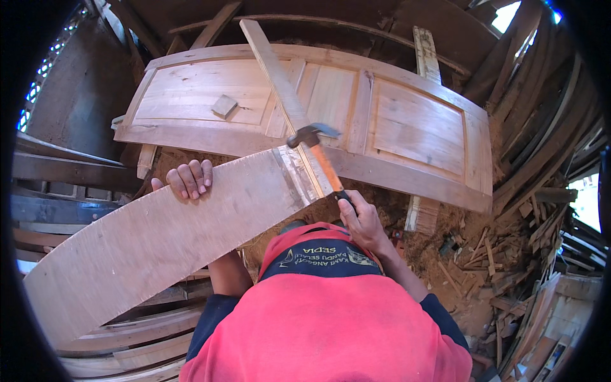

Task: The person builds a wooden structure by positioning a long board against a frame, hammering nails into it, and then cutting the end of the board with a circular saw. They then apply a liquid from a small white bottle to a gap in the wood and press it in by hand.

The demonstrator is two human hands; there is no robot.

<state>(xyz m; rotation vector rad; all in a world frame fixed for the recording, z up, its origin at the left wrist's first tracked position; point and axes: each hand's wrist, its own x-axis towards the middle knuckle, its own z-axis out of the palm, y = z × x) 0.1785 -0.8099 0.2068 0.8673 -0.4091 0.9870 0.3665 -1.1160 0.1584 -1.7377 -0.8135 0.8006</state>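
My right hand [361, 219] is closed round the dark grip of a claw hammer [324, 167] with an orange handle. Its metal head is over the joint between a long narrow wooden strip [273, 73] and the end of a wide plywood board [165, 229]. The strip crosses that end at an angle and reaches away over a panelled wooden door [353, 149]. My left hand [189, 180] grips the board's far edge, fingers curled over its face; the forearm passes beneath the board. Whether the hammer head touches the wood, I cannot tell.
A small wooden block [224, 106] lies on the door, which rests across timber supports [422, 213]. Offcuts and sawdust [468, 254] cover the ground at right. Curved planks [541, 127] lean along the right side, and stacked boards [137, 347] lie at lower left.
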